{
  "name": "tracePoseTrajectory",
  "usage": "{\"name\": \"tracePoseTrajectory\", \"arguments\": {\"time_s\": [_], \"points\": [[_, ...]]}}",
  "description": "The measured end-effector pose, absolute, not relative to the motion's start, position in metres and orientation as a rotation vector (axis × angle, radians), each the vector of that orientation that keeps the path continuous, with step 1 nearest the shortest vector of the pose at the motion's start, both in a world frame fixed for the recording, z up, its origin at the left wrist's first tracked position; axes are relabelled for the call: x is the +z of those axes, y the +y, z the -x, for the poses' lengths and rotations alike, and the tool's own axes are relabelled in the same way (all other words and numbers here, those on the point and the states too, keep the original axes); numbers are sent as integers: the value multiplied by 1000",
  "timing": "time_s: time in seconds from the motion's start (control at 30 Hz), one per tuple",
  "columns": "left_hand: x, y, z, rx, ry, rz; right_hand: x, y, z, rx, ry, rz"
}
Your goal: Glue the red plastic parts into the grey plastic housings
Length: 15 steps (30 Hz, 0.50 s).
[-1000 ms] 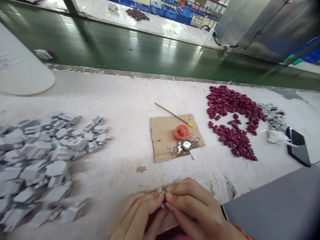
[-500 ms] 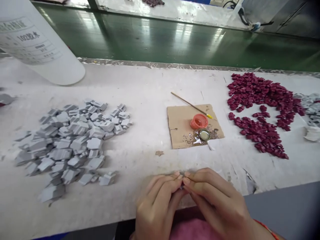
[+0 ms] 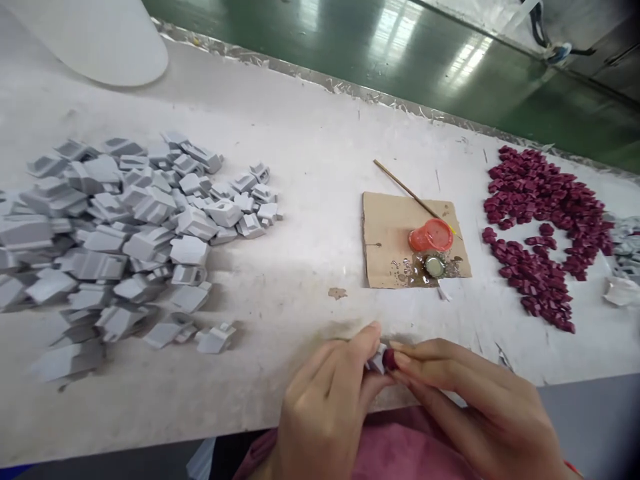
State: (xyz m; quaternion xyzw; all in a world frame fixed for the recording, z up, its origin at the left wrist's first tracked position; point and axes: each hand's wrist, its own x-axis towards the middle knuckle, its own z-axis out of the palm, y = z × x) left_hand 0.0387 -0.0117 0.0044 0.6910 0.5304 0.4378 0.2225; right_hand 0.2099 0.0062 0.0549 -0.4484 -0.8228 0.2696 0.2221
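Close to the table's front edge, my left hand pinches a small grey piece. My right hand holds a small dark red piece between its fingertips, right against the grey one. Beyond my hands lies a cardboard square with a red cup, a bottle cap and wet spots. A thin stick rests across its far edge. Grey pieces are heaped on the left, dark red pieces on the right.
A large white container stands at the back left. Behind the table runs a green conveyor surface. More light grey pieces and a crumpled white item lie at the far right edge.
The view has tilted and shifted downward and left. My hands have parted slightly, so the grey piece and the dark red piece now show between them.
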Motion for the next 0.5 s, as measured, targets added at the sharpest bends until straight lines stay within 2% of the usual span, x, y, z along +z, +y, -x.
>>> {"name": "tracePoseTrajectory", "arguments": {"time_s": [0.17, 0.5], "points": [[4, -15, -37, 1181, 1436, -1930, 59, 4, -211, 727, -2423, 1253], [2, -12, -41, 1225, 1456, -1906, 60, 13, -197, 729, -2297, 1260]]}}
